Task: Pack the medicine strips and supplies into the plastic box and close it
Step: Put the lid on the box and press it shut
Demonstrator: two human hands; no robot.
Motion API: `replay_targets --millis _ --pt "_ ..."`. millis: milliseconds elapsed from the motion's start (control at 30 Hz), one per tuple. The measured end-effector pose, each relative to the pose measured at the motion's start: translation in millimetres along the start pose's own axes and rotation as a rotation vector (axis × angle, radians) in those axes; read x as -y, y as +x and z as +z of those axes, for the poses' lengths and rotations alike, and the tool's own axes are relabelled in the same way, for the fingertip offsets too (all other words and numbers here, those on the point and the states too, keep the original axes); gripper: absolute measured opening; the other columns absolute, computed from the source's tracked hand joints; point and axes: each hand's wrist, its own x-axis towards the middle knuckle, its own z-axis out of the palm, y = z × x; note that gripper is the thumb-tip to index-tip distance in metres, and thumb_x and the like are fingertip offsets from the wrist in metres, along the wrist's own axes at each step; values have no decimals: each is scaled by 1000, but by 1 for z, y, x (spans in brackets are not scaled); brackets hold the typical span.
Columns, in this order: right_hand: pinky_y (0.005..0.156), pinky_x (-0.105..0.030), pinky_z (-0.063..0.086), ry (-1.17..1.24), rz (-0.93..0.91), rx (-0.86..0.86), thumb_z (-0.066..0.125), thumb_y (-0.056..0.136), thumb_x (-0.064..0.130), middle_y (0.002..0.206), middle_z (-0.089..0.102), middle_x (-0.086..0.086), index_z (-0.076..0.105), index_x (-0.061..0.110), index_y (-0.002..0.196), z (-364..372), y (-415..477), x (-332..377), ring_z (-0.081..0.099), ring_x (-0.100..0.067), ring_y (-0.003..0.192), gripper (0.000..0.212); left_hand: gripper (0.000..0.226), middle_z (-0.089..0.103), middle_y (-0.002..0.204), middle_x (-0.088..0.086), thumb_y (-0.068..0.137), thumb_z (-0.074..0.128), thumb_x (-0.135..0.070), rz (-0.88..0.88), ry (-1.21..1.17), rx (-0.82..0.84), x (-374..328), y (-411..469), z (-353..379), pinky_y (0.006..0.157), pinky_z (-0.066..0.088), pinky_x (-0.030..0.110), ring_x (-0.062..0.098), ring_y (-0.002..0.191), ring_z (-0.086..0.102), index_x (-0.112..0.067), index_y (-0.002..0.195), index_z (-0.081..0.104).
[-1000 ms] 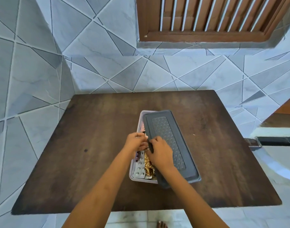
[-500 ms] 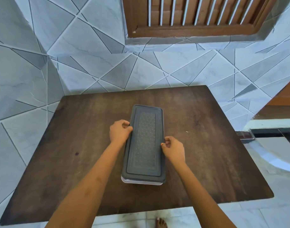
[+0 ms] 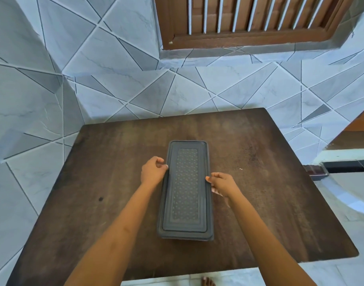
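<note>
A long plastic box lies lengthwise in the middle of the dark wooden table [image 3: 94, 193]. Its dark grey lid [image 3: 186, 190], with a dotted panel, covers the whole box, so the medicine strips and the box's walls are hidden. My left hand [image 3: 154, 172] is curled against the lid's left edge, thumb touching the rim. On the opposite side my right hand [image 3: 221, 183] presses its curled fingers on the lid's right edge.
Tiled walls with grey diagonal lines stand behind and to the left of the table. A brown wooden window frame [image 3: 249, 40] with white bars is above. A dark ledge [image 3: 342, 164] lies off the table's right edge. A bare foot [image 3: 207, 282] shows below the front edge.
One second ago the lid lay askew with strips showing and both hands at the box's opening. Now the lid sits squarely over the box and my hands rest on its two long edges.
</note>
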Motion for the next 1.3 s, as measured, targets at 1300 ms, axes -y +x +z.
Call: replay_targets --millis 1300 --pt "59 -22 47 269 72 -113 71 80 13 72 59 -6 64 7 75 10 39 6 52 -13 63 10 10 63 78 1 89 61 -22 -338 -638 332 15 28 10 63 46 23 11 68 56 -16 80 63"
